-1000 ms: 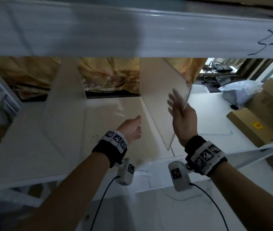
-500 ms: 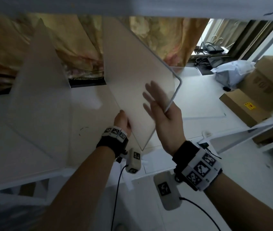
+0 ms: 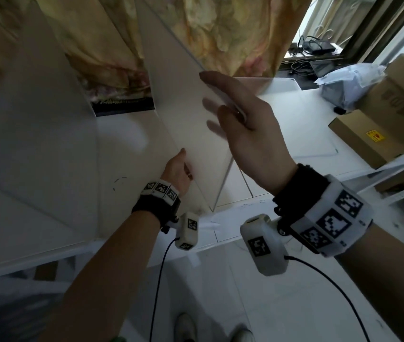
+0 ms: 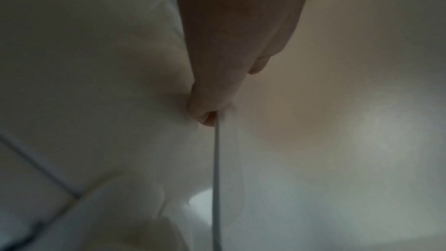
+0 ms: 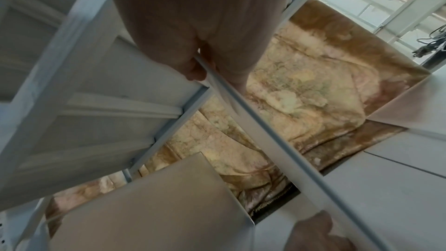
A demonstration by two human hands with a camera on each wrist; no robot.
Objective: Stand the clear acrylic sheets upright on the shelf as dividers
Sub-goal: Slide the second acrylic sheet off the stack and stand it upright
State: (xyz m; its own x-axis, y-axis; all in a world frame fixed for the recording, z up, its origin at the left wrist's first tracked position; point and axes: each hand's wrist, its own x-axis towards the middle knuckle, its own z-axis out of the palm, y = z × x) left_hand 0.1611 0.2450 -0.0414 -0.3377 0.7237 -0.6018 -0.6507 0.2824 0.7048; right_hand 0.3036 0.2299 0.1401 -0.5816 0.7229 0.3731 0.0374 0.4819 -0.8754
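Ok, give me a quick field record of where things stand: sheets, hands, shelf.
held sheet: acrylic sheet, on edge, tilted, over the shelf
left hand: grips its lower near edge
right hand: fingers straight along its upper edge
placed sheet: another sheet stands to the left
flat sheet: one more lies on the shelf, right

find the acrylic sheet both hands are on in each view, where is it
Head: the held acrylic sheet stands centre frame on the shelf, between the left hand and right hand.
Left wrist: only its near edge, a thin vertical line below the thumb.
Right wrist: its edge runs diagonally from the fingers to lower right.
Shared landmark: the floral curtain behind the shelf.
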